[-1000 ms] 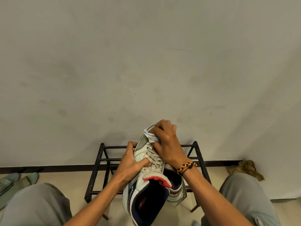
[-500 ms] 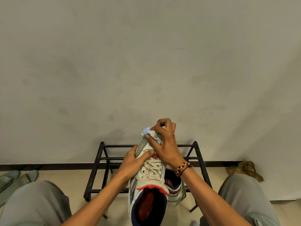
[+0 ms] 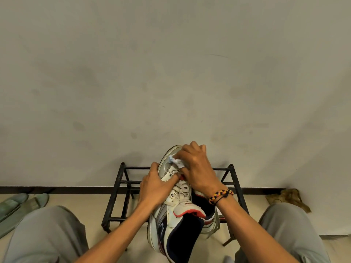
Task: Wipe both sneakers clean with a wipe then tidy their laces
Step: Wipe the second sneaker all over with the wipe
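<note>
A white sneaker (image 3: 171, 223) with red and navy trim is held up in front of me, toe pointing away. My left hand (image 3: 154, 186) grips its left side beside the laces. My right hand (image 3: 195, 166) presses a small crumpled white wipe (image 3: 175, 161) against the toe cap. The second sneaker (image 3: 209, 218) stands behind it on the black metal shoe rack (image 3: 121, 179), mostly hidden by my right wrist and the held sneaker; its loose laces hang down.
The rack stands against a plain grey wall. A pair of green slippers (image 3: 20, 204) lies on the floor at the left. A brown crumpled cloth (image 3: 286, 198) lies by the wall at the right. My knees in grey trousers frame the bottom corners.
The sneaker has rolled so its left side faces up more. My right hand with the wipe has shifted over the toe cap, and my left hand has slid up the sneaker's side.
</note>
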